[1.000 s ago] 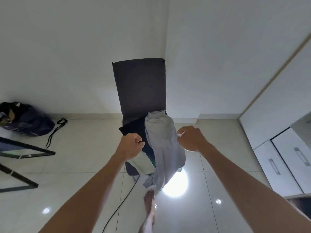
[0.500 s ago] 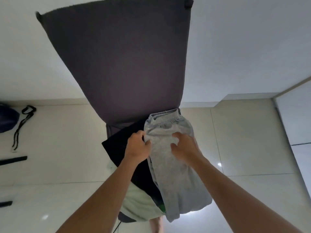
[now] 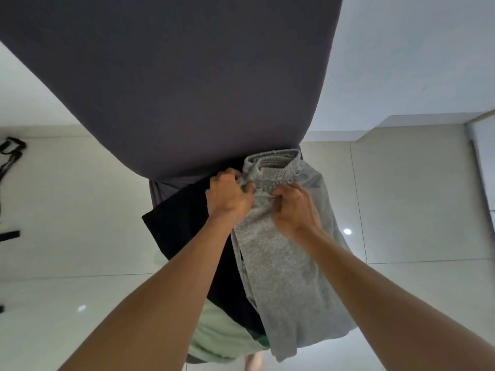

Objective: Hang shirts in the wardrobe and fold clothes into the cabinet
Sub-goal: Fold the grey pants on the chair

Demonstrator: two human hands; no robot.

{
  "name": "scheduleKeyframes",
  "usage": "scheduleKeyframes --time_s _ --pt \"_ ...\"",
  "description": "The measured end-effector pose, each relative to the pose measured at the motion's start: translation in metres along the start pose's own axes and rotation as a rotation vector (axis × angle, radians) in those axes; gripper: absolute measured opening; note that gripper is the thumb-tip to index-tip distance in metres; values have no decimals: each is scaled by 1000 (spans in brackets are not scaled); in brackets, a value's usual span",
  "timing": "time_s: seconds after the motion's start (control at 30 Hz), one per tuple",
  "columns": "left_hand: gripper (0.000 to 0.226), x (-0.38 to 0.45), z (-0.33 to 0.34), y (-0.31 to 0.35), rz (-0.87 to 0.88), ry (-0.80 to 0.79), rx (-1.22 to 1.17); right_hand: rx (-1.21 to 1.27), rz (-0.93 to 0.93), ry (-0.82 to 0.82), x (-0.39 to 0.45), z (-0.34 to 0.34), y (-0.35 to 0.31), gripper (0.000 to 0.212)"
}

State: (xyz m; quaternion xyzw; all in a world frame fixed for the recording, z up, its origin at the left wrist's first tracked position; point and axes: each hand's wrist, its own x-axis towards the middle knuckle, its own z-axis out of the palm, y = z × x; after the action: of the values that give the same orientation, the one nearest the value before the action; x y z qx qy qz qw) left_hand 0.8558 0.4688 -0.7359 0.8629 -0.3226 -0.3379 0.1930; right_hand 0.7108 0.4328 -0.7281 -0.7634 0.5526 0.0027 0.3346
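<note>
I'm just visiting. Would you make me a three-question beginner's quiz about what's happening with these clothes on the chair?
1. True or false: both hands grip the grey garment near its elastic waistband.
2. Which garment lies directly under the grey one? A) black B) red C) yellow
3. Fill in: the clothes are piled on the seat of a dark ____.

Key
1. True: the left hand and right hand bunch the fabric just below the waistband.
2. A: the black garment, with a pale green garment beneath it.
3. chair.

Soft even light; ceiling-lamp glare on floor tiles [image 3: 347, 231]; wide-angle edge distortion
</note>
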Motion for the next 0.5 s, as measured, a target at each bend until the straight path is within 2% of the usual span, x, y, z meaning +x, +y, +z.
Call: scheduleKeyframes --time_s 0.1,0.17,0.3,0.4,0.5 --pt "19 -25 -4 6 -35 -5 -132 102 82 11 -21 -16 -4 12" --pt "19 -49 -11 12 -76 -25 -239 179 142 31 -39 -33 -12 19" --pt "12 -121 -34 43 -165 -168 -581 367 256 61 -90 -73 -29 26" --pt "26 -188 -52 67 -213 -275 -844 560 321 65 -142 -103 -35 28" --pt "52 -256 -70 82 -215 -419 -1091 633 259 -23 -210 -139 -44 28"
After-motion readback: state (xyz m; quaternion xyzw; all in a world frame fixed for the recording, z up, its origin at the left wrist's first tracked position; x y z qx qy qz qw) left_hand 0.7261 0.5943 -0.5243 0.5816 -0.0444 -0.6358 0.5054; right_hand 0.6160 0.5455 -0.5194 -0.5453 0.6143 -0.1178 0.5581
